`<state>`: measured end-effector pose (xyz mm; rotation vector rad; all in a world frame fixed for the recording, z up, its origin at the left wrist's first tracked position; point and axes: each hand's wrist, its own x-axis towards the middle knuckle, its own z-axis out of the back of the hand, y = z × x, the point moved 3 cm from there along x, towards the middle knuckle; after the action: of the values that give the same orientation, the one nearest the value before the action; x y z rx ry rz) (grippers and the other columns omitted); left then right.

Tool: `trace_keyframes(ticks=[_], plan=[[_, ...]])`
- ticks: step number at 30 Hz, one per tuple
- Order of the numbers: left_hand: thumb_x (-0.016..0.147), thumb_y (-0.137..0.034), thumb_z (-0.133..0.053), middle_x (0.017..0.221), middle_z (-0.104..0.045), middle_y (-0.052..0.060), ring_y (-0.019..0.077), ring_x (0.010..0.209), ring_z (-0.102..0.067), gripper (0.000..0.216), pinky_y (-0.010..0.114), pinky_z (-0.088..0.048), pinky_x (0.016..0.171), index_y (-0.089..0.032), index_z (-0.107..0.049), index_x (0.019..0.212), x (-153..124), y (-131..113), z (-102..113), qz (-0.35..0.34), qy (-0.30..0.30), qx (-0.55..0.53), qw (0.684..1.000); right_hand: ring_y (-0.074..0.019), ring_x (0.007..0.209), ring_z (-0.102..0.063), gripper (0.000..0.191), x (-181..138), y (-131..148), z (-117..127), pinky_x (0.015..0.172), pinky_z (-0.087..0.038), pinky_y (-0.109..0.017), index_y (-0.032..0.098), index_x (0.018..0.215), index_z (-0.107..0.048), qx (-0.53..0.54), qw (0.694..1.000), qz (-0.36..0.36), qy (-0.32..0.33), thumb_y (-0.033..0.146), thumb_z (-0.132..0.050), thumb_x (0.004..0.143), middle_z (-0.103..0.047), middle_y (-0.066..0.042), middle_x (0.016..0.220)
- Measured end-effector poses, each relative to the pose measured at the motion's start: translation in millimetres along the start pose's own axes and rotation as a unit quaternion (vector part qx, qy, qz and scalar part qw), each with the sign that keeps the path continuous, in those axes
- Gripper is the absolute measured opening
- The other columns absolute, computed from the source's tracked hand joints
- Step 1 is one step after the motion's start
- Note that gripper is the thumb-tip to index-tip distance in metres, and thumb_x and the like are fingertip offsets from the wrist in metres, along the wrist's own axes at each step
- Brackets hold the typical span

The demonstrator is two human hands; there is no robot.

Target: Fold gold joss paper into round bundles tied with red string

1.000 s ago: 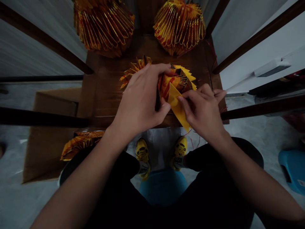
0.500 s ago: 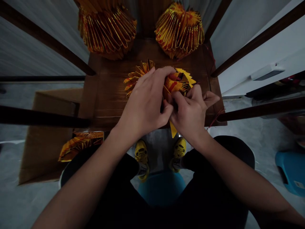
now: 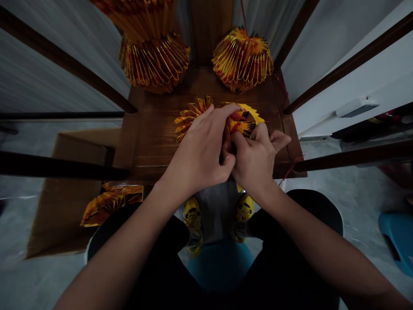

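My left hand [image 3: 206, 148] arches over a folded gold-and-red paper ornament [image 3: 187, 118] near the front of the wooden seat, its fingers curled round the pleats. Beside it, my right hand [image 3: 254, 157] pinches the ornament's right part close to the left thumb, with its outer fingers raised. Fanned pleats stick out past the left hand, and a yellow toothed paper edge [image 3: 253, 111] shows beyond the right fingers. What exactly lies between the fingertips is hidden behind the hands.
Behind stand a pleated gold paper lantern [image 3: 243, 58] and a taller one [image 3: 155, 60]. Red threads [image 3: 293, 165] lie at the right edge of the seat [image 3: 151, 146]. A cardboard box [image 3: 64, 202] at left holds more folded paper [image 3: 108, 204]. Blue stools [image 3: 398, 241] stand on the floor.
The view has tilted slightly, so everything sits lower. My right hand has drawn in slightly against the left, and less of the yellow tip below the hands shows.
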<state>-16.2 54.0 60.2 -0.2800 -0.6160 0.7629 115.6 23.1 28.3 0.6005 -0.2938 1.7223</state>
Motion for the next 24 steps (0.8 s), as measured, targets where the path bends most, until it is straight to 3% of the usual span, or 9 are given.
trace_keyframes(ticks=[5, 15, 19, 24], plan=[[0.078, -0.01, -0.058, 0.158, -0.058, 0.022, 0.0347, 0.149, -0.056, 0.079, 0.056, -0.033, 0.139, -0.001, -0.045, 0.155, -1, -1, 2, -0.014, 0.008, -0.006, 1.0, -0.0314, 0.096, -0.055, 0.019, 3, 3, -2, 0.084, -0.028, -0.046, 0.023, 0.082, -0.063, 0.003, 1.0, 0.003, 0.023, 0.027, -0.063, 0.101, -0.068, -0.005, 0.065], [0.083, -0.011, -0.055, 0.159, -0.056, 0.022, 0.0343, 0.154, -0.051, 0.077, 0.057, -0.03, 0.139, 0.001, -0.045, 0.158, -3, 0, 4, -0.017, 0.02, 0.009, 1.0, -0.0306, 0.1, -0.053, 0.011, 11, 4, -4, 0.086, -0.024, -0.046, 0.023, 0.085, -0.065, 0.004, 0.997, -0.022, 0.075, 0.02, -0.067, 0.095, -0.073, -0.005, 0.072], [0.085, -0.014, -0.056, 0.159, -0.057, 0.022, 0.0322, 0.153, -0.052, 0.073, 0.057, -0.032, 0.138, -0.002, -0.044, 0.156, -2, -1, 5, -0.012, 0.014, -0.004, 1.0, -0.0288, 0.096, -0.05, 0.015, 7, 2, -2, 0.085, -0.022, -0.044, 0.025, 0.083, -0.063, 0.004, 0.999, -0.015, 0.049, 0.024, -0.064, 0.097, -0.071, -0.003, 0.07], [0.083, -0.015, -0.057, 0.161, -0.056, 0.017, 0.0312, 0.152, -0.053, 0.074, 0.057, -0.034, 0.137, -0.013, -0.043, 0.155, -2, -1, 6, -0.012, 0.0, -0.022, 1.0, -0.027, 0.09, -0.05, 0.02, 3, 1, 0, 0.083, -0.023, -0.043, 0.025, 0.079, -0.059, -0.014, 0.999, -0.001, -0.029, 0.024, -0.06, 0.098, -0.064, -0.001, 0.062]])
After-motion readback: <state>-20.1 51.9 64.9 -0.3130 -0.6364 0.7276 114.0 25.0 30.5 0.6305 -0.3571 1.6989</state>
